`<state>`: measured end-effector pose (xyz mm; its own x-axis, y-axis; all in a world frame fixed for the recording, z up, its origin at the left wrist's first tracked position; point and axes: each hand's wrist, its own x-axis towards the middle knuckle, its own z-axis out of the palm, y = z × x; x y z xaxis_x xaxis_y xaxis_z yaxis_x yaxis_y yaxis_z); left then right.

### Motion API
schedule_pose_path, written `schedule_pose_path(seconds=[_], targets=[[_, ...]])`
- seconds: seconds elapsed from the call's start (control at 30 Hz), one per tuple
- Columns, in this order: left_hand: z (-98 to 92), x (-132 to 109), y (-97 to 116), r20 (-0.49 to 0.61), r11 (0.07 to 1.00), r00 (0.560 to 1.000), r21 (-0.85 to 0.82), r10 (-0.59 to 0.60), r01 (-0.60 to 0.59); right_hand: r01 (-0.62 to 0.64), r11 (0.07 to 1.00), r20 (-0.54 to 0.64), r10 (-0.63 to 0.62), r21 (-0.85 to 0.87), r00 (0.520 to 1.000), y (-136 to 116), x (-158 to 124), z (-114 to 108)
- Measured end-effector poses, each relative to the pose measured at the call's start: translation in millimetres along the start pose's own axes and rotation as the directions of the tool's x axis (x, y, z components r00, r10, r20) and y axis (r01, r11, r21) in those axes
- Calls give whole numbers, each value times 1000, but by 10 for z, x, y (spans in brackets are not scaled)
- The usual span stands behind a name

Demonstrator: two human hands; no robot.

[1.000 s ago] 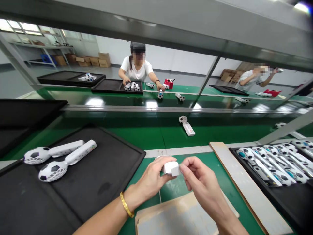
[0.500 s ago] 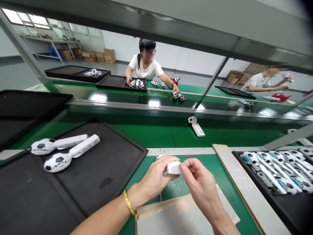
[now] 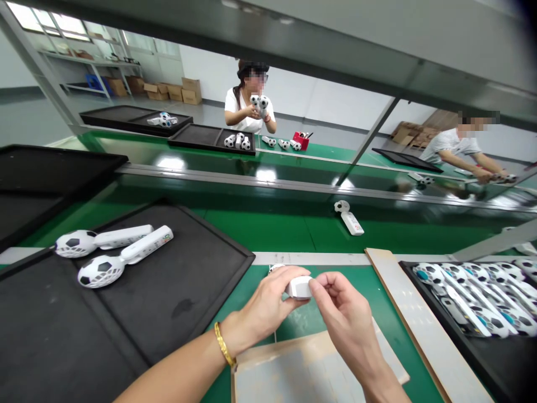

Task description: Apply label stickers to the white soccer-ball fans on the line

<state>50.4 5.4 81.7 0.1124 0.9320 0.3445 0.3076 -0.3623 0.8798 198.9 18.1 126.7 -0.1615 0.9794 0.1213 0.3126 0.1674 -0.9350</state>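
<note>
My left hand (image 3: 271, 294) is closed around a white handheld fan (image 3: 300, 287), whose handle end faces me. Behind my fingers a bit of its football-patterned head shows; the rest is hidden. At the right edge of that handle end, my right hand (image 3: 346, 313) pinches with thumb and fingertips, the other fingers curled in. To the left, two football-headed fans (image 3: 103, 271) lie side by side on a black tray (image 3: 180, 330). Beneath my hands is a piece of cardboard (image 3: 293, 369) on the green bench.
A black tray (image 3: 503, 358) full of fans and fan parts stands at the right, beside a long flat board (image 3: 413, 313). One fan (image 3: 351, 223) lies on the green belt (image 3: 268, 224) ahead. Beyond it, a person (image 3: 249, 109) holds fans; another person (image 3: 453, 145) works farther right. A metal frame crosses overhead.
The fan on the belt has shifted right. The person opposite has raised fans from the belt to chest height. The person at right has lowered their hands. My hands stay almost still.
</note>
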Motion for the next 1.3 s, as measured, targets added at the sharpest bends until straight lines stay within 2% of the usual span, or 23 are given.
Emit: schedule_pose_path(seconds=[0.53, 0.73, 1.1, 1.3], targets=[[-1, -7, 9, 0, 1000, 1000, -3, 0, 0, -80, 996, 56, 78, 36, 995, 9, 4, -32], [7, -6, 13, -2, 1000, 1000, 11, 9, -9, -56, 998, 24, 55, 25, 998, 19, 1, -27], [12, -6, 6, 5, 1000, 1000, 6, 12, -12, -90, 996, 57, 89, 23, 994, 5, -4, -30], [19, -8, -16, 6, 1000, 1000, 15, 18, -18, -49, 999, 31, 48, 8, 998, 8, -12, -8]])
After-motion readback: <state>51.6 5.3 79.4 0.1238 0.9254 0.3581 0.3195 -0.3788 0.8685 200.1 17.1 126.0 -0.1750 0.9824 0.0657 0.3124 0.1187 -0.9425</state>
